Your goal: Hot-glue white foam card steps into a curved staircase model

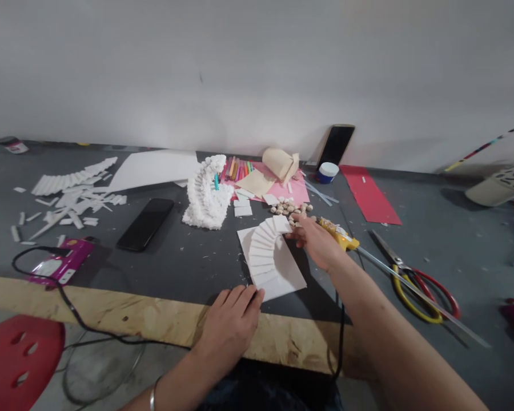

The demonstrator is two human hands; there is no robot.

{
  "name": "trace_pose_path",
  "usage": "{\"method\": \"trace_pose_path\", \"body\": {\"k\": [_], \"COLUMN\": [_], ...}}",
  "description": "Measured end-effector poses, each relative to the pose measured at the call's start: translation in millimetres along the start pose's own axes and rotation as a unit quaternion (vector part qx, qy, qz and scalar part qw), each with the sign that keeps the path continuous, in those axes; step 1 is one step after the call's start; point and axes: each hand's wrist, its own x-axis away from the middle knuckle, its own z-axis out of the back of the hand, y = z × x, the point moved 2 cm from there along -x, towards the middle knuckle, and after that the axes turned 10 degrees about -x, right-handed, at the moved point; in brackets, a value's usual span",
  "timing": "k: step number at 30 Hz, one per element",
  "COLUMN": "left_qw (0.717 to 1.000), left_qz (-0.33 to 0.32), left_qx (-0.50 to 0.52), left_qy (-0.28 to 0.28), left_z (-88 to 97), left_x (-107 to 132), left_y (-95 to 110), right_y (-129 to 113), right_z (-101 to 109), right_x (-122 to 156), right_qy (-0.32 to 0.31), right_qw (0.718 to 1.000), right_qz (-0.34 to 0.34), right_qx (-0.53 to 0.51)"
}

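Note:
A white board (289, 268) lies on the dark tabletop, bearing a curved flight of white steps (262, 251) that fans round toward the top right. My left hand (233, 317) rests flat at the table's front edge, its fingertips by the board's near left corner. Reaching in from the right, my right hand (317, 240) has its fingers bent and apart beside the top step. Small brown pebbles (297, 206) lie just beyond those fingers; I see nothing held. A yellow glue gun (340, 235) with a long clear glue stick (411, 285) lies right beside my right hand.
Scissors (405, 274) lie at the right, near red paper (370, 194). A white textured model (208, 197) stands behind the board. Leftward are a black phone (145, 224), white strips (75, 202) and a purple device (64, 261) with a cable. Another phone (336, 145) leans on the wall.

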Motion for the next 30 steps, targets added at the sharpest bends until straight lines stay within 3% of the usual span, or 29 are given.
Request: {"method": "trace_pose_path", "body": {"k": [12, 30], "left_qw": [1.0, 1.0], "left_qz": [0.0, 0.001], "left_qx": [-0.01, -0.015], "left_qy": [-0.001, -0.009], "left_z": [0.7, 0.7], "left_x": [0.2, 1.0], "left_y": [0.2, 0.3], "right_y": [-1.3, -1.5], "right_z": [-3.3, -4.8], "right_x": [-4.7, -7.1], "right_qy": [-0.061, -0.064], "right_qw": [0.997, 0.997], "right_qz": [0.023, 0.031], "right_qx": [-0.029, -0.018]}}
